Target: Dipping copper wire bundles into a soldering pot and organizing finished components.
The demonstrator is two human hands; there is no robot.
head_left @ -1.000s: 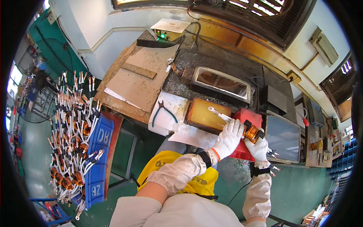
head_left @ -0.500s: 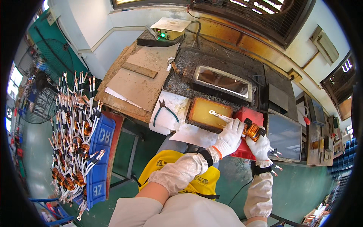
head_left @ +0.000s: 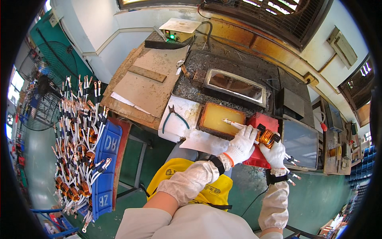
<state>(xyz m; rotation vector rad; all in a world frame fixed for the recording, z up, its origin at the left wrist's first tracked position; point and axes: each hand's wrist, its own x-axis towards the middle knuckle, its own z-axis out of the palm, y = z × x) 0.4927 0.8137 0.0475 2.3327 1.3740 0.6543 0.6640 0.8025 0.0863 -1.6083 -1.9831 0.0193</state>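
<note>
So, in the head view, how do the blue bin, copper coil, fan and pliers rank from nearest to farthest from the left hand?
From the left hand:
1. Copper coil: just to its right.
2. Pliers: left, on the white sheet.
3. Blue bin: farther left, lower in view.
4. Fan: far left, beyond the bin.

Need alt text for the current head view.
Gloved left hand and right hand hold a copper-wound coil, some of its white leads reaching over or into a yellow-filled tray. Pliers lie left of it; farther left, a blue crate is heaped with similar coils.
</note>
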